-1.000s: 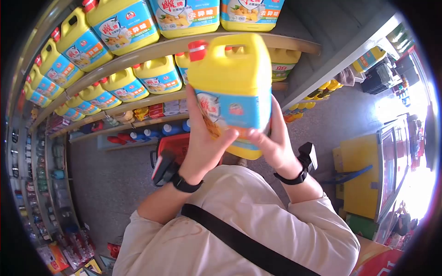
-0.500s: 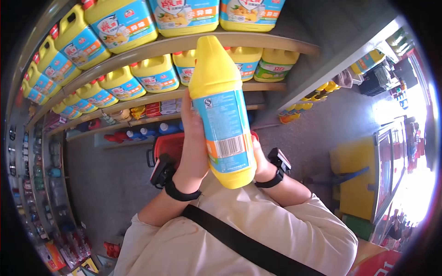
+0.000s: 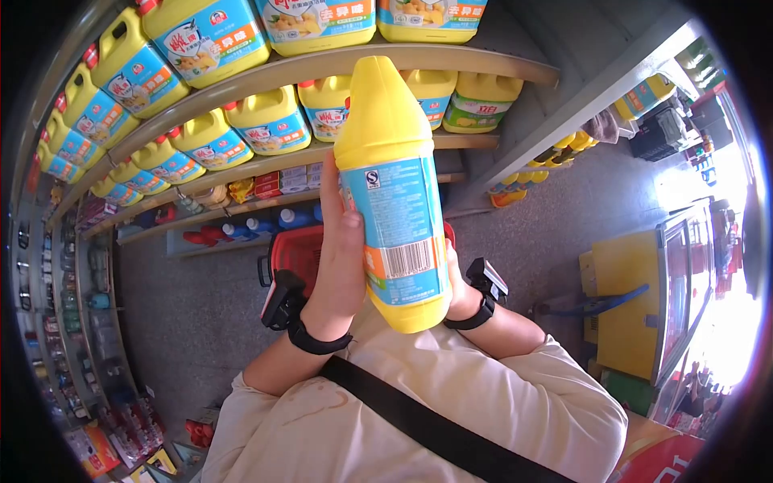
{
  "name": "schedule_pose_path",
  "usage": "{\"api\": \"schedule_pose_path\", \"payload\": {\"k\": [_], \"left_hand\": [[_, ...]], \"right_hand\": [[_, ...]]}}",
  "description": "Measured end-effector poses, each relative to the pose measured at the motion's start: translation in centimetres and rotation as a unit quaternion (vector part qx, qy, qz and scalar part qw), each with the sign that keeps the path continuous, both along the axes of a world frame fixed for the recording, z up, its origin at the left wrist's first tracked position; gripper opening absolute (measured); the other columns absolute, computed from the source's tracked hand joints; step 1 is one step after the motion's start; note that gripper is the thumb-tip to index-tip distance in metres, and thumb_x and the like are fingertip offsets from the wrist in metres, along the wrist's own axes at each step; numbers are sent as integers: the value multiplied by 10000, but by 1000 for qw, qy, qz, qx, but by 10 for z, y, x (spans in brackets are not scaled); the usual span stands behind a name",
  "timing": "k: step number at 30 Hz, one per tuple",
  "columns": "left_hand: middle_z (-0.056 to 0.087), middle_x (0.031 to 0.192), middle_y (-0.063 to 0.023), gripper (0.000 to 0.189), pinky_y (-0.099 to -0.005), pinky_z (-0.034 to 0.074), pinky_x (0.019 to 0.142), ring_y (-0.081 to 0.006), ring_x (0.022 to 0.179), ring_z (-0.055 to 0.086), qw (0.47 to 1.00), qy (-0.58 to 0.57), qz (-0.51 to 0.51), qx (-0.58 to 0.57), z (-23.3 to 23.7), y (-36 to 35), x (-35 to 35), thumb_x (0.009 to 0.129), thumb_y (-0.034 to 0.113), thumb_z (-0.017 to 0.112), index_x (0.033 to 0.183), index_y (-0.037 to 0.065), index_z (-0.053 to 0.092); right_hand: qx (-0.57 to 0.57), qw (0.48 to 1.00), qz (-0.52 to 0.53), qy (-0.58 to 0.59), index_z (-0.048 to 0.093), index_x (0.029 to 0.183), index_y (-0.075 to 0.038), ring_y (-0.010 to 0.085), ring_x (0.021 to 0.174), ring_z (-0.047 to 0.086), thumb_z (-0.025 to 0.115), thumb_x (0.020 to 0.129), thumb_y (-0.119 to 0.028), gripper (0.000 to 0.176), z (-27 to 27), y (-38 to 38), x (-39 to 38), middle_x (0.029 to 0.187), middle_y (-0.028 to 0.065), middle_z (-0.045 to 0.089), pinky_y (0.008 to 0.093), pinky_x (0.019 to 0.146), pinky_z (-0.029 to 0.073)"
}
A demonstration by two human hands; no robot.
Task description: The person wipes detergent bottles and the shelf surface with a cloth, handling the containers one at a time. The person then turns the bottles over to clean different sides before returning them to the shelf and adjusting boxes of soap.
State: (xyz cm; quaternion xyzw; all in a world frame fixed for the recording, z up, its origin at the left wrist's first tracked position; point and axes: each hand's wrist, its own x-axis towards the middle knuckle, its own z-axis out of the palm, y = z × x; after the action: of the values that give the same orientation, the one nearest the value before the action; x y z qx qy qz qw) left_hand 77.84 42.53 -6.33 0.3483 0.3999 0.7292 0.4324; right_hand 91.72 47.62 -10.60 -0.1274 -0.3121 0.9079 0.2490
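A yellow detergent jug (image 3: 400,205) with a blue and orange label is held up in front of my chest, its narrowing yellow top pointing away from me. The side facing me carries small print and a barcode. Along the jug's left side, my left hand (image 3: 345,249) is closed on it, thumb against the label edge. My right hand (image 3: 460,286) grips the lower right side, its fingers mostly hidden behind the jug. Matching detergent jugs (image 3: 270,121) stand in rows on the shelves beyond.
Behind the jug, a red basket (image 3: 298,251) sits on the floor, partly covered by my arm. Tiered shelves (image 3: 515,66) curve across the front and left. Blue-capped bottles (image 3: 262,228) line the low shelf. To the right stands a yellow cabinet (image 3: 628,306) with glass.
The jug has shifted very slightly to the right in view and its label reads sharper. Both hands keep their hold.
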Motion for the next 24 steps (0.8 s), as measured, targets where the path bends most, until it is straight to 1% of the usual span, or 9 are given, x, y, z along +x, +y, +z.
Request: {"api": "schedule_pose_path", "payload": {"k": [4,11,19,23,24], "left_hand": [[218,1557,-125,815,-381,215,1159,-224,1429,237,1000,7,-1,-5,2,-1,0,1003,516,402,1547,40,26],[236,1549,-136,813,-382,220,1157,-234,1430,244,1000,13,5,-6,3,-1,0,1003,523,394,1546,41,30],[246,1545,-131,806,-384,226,1154,-231,1427,249,1000,16,-4,-13,2,-2,-2,1006,527,381,1545,43,28],[244,1546,-132,775,-383,225,1154,-233,1430,244,1000,8,-2,-20,-4,-3,0,1018,512,349,1544,36,36],[243,1545,-136,763,-383,225,1153,-235,1431,241,1000,13,6,-26,-3,-3,1,1021,510,336,1544,32,51]], "right_hand": [[4,1000,2,13,51,1558,-95,248,1443,276,615,850,-606,1039,-1,-1,0,1574,116,237,425,1162,269],[-7,1000,7,10,42,1557,-93,252,1445,273,610,854,-600,1037,-3,-1,0,1577,120,227,430,1163,266],[39,999,1,-5,37,1556,-82,256,1447,263,597,844,-645,1067,10,-1,-2,1580,125,216,434,1165,255],[28,1000,7,1,34,1557,-80,250,1449,258,593,846,-648,1067,-9,1,-1,1580,129,214,435,1165,245],[43,999,-14,7,31,1555,-70,252,1443,267,605,845,-638,1075,-15,3,-5,1574,140,222,433,1164,241]]}}
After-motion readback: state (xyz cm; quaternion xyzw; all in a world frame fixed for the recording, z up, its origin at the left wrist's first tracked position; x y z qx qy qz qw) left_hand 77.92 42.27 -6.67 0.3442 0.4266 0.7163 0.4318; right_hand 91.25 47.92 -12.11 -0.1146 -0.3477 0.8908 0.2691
